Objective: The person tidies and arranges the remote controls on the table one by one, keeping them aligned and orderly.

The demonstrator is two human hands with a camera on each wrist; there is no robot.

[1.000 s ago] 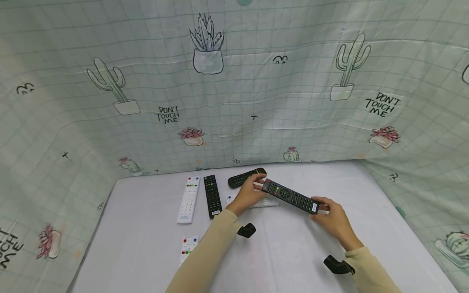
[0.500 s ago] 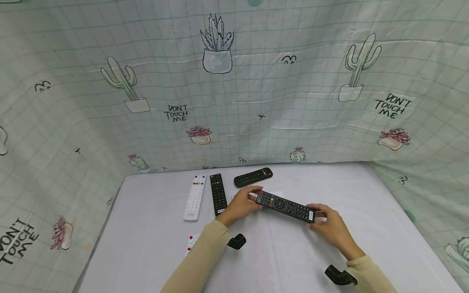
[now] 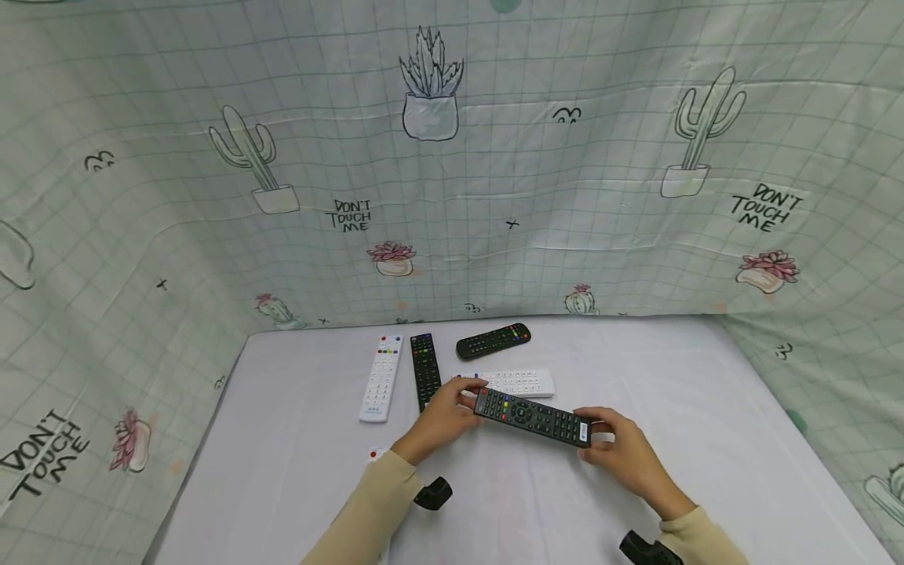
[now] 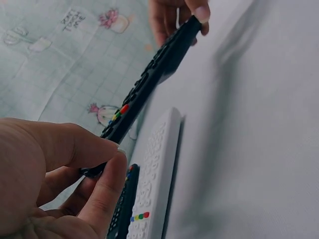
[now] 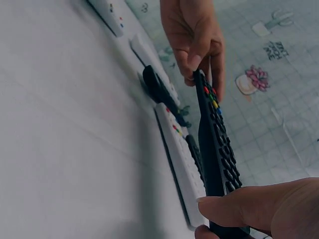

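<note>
A pale, checked cloth (image 3: 480, 176) printed with cacti hangs around the far side and the flanks; below it spreads the white-covered desk (image 3: 537, 502); over that reach two arms in beige sleeves, the left sleeve (image 3: 363, 514) and the right sleeve (image 3: 702, 540), each with a black wrist camera at the cuff.

The left hand (image 3: 443, 418) and the right hand (image 3: 625, 455) face each other, one black remote (image 3: 533, 417) between them; the grip is narrow on both sides, thumb and fingers pinching an end each; the remote is up off the desk, slanting down toward the right hand, buttons showing.

Beyond it a white remote (image 3: 521, 382) lies crosswise, its left end partly behind the left hand; at the back left a second white remote (image 3: 381, 379) lies lengthwise; just beside that, a slim black remote (image 3: 425, 369) has its near end close to the left hand; farther back, near the cloth, a rounded black remote (image 3: 493, 341) lies aslant; another white remote (image 3: 377, 453) is mostly hidden under the left sleeve; smallest, a white sticker (image 3: 583, 432) marks the held remote's right end.
</note>
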